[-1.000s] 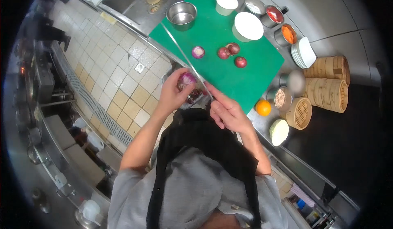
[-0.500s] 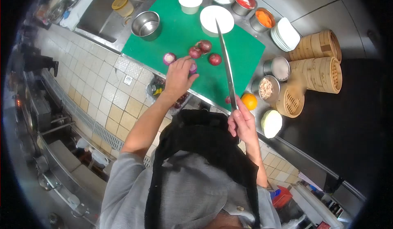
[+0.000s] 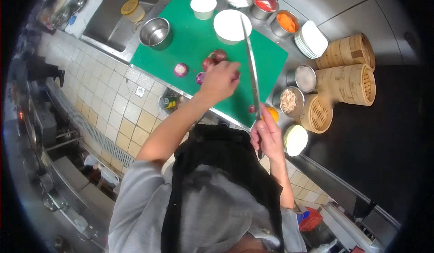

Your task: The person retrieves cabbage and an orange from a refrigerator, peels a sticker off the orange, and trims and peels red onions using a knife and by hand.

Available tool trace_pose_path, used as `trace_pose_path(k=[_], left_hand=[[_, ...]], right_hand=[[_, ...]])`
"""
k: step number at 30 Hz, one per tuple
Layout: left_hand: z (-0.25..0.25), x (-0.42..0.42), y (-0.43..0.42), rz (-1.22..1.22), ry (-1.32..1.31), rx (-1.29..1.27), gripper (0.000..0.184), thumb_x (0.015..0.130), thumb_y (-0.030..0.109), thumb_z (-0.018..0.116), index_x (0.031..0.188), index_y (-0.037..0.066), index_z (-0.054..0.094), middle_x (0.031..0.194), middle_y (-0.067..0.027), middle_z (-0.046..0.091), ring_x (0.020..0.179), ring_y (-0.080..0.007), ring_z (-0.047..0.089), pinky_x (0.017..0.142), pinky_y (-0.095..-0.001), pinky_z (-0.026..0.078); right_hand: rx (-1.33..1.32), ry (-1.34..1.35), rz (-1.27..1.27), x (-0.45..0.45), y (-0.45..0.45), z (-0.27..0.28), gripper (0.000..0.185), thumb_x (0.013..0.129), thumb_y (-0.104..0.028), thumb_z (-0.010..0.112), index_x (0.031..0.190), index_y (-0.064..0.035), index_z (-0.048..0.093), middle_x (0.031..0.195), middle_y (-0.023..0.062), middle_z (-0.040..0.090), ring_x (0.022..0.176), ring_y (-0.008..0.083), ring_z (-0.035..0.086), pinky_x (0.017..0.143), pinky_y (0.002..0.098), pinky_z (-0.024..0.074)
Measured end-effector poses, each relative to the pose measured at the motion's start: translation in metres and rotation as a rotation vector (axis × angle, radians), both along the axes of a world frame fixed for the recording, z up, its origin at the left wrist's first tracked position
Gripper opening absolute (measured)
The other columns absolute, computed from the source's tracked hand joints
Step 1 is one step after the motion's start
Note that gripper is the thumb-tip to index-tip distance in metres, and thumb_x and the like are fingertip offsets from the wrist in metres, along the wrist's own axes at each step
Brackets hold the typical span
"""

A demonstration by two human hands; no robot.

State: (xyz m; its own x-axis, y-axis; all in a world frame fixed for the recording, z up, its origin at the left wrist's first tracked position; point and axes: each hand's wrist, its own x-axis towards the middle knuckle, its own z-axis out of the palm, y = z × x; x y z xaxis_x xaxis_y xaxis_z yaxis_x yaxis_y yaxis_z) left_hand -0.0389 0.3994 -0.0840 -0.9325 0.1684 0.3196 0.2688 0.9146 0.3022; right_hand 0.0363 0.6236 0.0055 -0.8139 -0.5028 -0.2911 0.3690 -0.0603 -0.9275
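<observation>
My left hand (image 3: 220, 80) reaches over the green cutting board (image 3: 266, 56), its fingers bent around a red onion (image 3: 236, 74) that shows partly at the fingertips. Just beyond the knuckles lie unpeeled red onions (image 3: 220, 55). A trimmed onion (image 3: 181, 69) rests near the board's left front edge, and another purple onion (image 3: 200, 78) is half covered by my hand. In my right hand (image 3: 268, 137) is a long knife (image 3: 252, 65), gripped by the handle, its blade slanting up across the board toward the large white bowl (image 3: 232, 25). A small red piece (image 3: 252, 108) sits beside the blade.
A steel bowl (image 3: 155, 32) and a white tub (image 3: 203, 6) stand on the board. Along the right are an orange (image 3: 272, 113), a cabbage half (image 3: 296, 140), a bowl of chopped food (image 3: 289, 101), bamboo steamers (image 3: 346, 83) and stacked plates (image 3: 312, 39).
My left hand has moved right, from the trimmed onions to the single onion nearer the knife, and closed around it. My right hand keeps the knife in nearly the same pose.
</observation>
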Motion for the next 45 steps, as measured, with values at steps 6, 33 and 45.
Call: trace_pose_path(k=[6, 33, 45], left_hand=[[0.044, 0.077, -0.046, 0.324, -0.632, 2.074, 0.040, 0.098, 0.043, 0.060, 0.119, 0.009, 0.063, 0.110, -0.0044, 0.067, 0.098, -0.0145, 0.064, 0.081, -0.0252, 0.048], [0.094, 0.223, -0.128, 0.349, 0.042, 2.064, 0.044, 0.097, 0.006, 0.059, 0.139, -0.003, 0.048, 0.122, -0.0125, 0.065, 0.107, -0.0200, 0.066, 0.091, -0.0306, 0.054], [0.113, 0.223, -0.111, 0.477, 0.011, 1.988, 0.039, 0.096, 0.003, 0.061, 0.133, -0.005, 0.052, 0.119, -0.0125, 0.065, 0.104, -0.0187, 0.066, 0.085, -0.0322, 0.056]], right_hand=[[0.074, 0.079, 0.316, -0.011, -0.040, 0.013, 0.053, 0.107, -0.024, 0.040, 0.156, -0.0056, 0.026, 0.065, -0.0012, 0.045, 0.050, 0.0066, 0.044, 0.050, 0.0214, 0.0383], [0.311, 0.652, 0.872, 0.019, -0.174, 0.037, 0.063, 0.099, -0.023, 0.055, 0.153, -0.0030, 0.028, 0.081, 0.0272, 0.066, 0.079, 0.0499, 0.064, 0.069, 0.0488, 0.0504], [0.285, 0.589, 0.845, 0.023, -0.175, 0.040, 0.064, 0.100, -0.023, 0.054, 0.153, -0.0036, 0.025, 0.083, 0.0281, 0.065, 0.079, 0.0488, 0.065, 0.068, 0.0477, 0.0505]])
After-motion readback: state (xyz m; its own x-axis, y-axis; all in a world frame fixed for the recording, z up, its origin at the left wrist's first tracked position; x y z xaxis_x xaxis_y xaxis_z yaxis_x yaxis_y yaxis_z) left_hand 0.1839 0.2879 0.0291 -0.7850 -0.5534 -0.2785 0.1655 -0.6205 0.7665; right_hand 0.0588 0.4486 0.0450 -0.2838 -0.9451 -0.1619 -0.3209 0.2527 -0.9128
